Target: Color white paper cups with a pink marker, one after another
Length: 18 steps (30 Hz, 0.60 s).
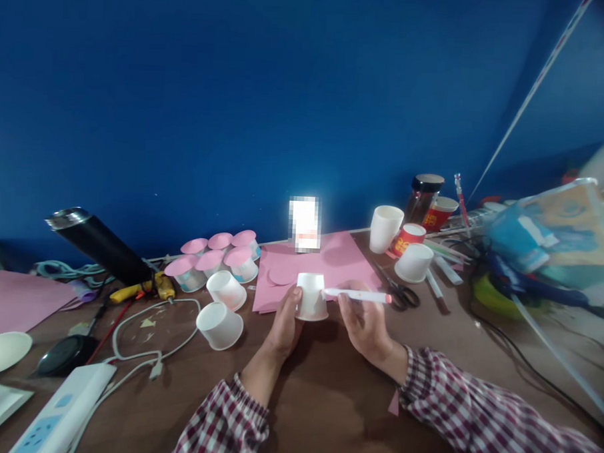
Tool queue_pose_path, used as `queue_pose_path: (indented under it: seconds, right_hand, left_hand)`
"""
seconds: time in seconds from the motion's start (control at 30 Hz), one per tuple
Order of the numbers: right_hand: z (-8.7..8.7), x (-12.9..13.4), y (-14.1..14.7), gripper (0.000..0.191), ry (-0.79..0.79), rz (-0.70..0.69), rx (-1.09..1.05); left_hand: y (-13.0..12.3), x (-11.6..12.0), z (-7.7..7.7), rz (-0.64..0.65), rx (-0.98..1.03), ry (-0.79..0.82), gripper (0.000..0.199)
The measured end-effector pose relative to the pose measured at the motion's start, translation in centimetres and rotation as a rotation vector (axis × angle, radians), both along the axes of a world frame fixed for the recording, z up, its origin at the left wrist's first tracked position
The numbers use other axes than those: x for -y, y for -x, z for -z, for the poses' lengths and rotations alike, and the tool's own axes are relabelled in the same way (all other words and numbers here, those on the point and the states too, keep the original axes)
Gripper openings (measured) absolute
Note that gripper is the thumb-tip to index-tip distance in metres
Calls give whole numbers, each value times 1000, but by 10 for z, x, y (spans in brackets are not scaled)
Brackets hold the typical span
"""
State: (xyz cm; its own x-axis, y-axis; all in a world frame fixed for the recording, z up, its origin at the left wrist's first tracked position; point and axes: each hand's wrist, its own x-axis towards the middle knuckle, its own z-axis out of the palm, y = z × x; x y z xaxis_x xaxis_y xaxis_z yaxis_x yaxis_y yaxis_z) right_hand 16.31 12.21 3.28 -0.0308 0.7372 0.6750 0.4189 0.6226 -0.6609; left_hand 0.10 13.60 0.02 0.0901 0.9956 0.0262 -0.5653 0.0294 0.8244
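Observation:
My left hand (285,322) grips a small white paper cup (312,297), held bottom up over the brown table. In my right hand (365,323) is a white marker pen (362,296) with an orange-pink end pointing right. The pen's tip meets or nearly meets the right side of the cup; I cannot tell whether it touches. Behind the cup lie pink paper sheets (343,255), with a cut pink paper circle (282,274) on top. To the left stand two upside-down white paper cups, one nearer (220,326) and one behind it (226,290).
Several cups topped with pink circles (210,262) stand at the back left. Scissors (404,294) and another white cup (414,263) are on the right. A black bottle (98,244), glue gun (534,283), power strip (64,410) and cables surround the work area.

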Motion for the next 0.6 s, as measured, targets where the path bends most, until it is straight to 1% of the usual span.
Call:
queue_pose_path:
  seconds: [0.17,0.3,0.43,0.6]
  right_hand:
    - [2,-1,0,11,0,7,-7]
    - [1,-1,0,11,8,-7,-22]
    - [1,-2,0,10,1,8,-21]
    - [2,-1,1,10,8,-11,-39]
  left_hand:
    - [0,0,0,-4,0,-6,30]
    - [0,0,1,4,-8,-2,31]
    - [-1,0,0,8,-11,-10,32]
    - [-1,0,0,-3,-18,-6,31]
